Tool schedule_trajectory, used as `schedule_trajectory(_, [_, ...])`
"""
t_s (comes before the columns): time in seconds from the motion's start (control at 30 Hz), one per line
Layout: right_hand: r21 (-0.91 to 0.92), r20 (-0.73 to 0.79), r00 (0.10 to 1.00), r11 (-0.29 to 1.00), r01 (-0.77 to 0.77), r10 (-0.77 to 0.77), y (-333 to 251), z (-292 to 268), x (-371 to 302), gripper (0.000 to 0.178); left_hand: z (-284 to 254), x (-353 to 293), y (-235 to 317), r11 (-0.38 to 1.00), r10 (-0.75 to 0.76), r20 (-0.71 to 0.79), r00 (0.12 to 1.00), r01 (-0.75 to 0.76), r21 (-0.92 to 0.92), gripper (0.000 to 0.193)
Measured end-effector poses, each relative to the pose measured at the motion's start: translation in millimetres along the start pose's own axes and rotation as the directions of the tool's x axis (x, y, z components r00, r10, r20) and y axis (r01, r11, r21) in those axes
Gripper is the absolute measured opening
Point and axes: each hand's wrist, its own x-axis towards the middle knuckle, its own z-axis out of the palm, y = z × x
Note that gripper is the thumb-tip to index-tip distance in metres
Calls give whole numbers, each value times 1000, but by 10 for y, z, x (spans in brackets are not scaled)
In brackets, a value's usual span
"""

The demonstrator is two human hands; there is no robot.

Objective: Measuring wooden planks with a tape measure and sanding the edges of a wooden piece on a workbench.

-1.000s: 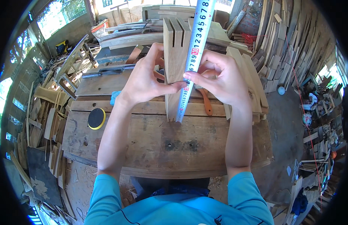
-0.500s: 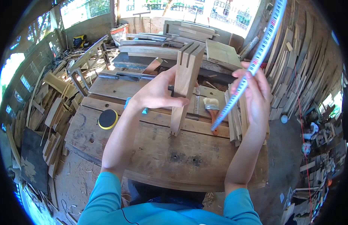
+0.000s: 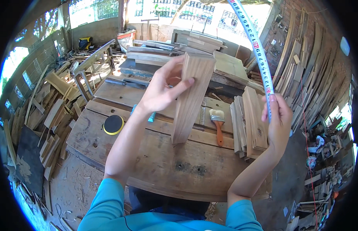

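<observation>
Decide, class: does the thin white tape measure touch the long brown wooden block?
No, the right hand holds the tape measure clear of the wooden block, which the left hand grips.

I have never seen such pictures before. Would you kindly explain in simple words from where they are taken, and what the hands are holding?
There is no machine here, only a person's two bare hands. The camera sits on the person's head and looks down; its wide fisheye lens bends straight edges and leaves dark corners. The left hand grips a long wooden block, its thumb across the near face; the block leans a little. The right hand pinches a measuring tape, which runs up out of the picture. On the workbench are a round black and yellow pad, a brush with an orange handle, and, at the right, some wooden pieces.
</observation>
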Motion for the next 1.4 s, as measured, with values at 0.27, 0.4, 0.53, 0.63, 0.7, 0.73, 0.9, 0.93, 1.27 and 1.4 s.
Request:
schedule_trajectory(0.27, [-245,-147,985,968,55,-93,124,-256,-68,14,-209,4,-116,975,-30,-18,999,25,-221,51])
schedule_trajectory(0.4, [-363,-223,962,929,66,-155,158,-372,-63,24,-217,-19,-56,973,-13,-75,997,-5,-233,36])
schedule_trajectory(0.53, [-413,-193,964,906,90,-183,175,-521,-77,28,-312,44,-64,987,-12,-164,986,-15,-160,33])
schedule_trajectory(0.63, [-431,-209,945,891,141,-251,157,-492,-60,26,-368,32,-63,989,36,-163,986,-58,-135,37])
schedule_trajectory(0.7, [-411,-219,948,903,127,-233,205,-502,-44,24,-440,25,-71,988,15,-147,989,-37,-150,36])
schedule_trajectory(0.73, [-411,-215,944,900,144,-249,228,-503,-30,24,-472,29,-74,985,-1,-134,991,-22,-169,36])
schedule_trajectory(0.9, [-444,-209,934,879,173,-289,343,-541,-8,22,-549,19,35,983,-72,-227,971,31,-179,40])
schedule_trajectory(0.93, [-439,-201,936,881,177,-288,380,-567,-13,22,-591,13,42,982,-71,-243,968,26,-185,43])
schedule_trajectory(1.27, [-520,-150,919,819,241,-365,534,-572,53,22,-629,3,144,999,12,-100,995,-17,-46,59])
schedule_trajectory(1.4, [-504,-107,936,830,238,-334,458,-465,96,22,-673,-8,190,995,3,-115,993,-15,-101,69])
